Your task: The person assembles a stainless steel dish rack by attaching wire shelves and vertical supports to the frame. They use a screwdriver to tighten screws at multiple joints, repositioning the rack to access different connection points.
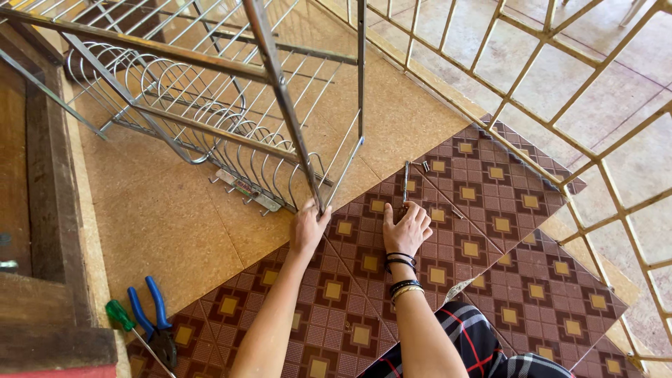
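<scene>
A tall metal wire dish rack (210,119) lies tilted on the floor. My left hand (308,227) grips the foot of one of its upright metal bars near the patterned mat. My right hand (406,227) rests on the mat and closes on the wooden handle of a screwdriver (405,183), whose shaft points away from me. Black bracelets sit on my right wrist. Small screws (425,166) lie just beyond the screwdriver tip.
Blue-handled pliers (150,322) and a green-handled screwdriver (122,322) lie at the lower left. A cream metal railing (560,133) runs along the right. Brown patterned floor mats (490,210) cover the floor near me. A dark wooden step (42,210) is at the left.
</scene>
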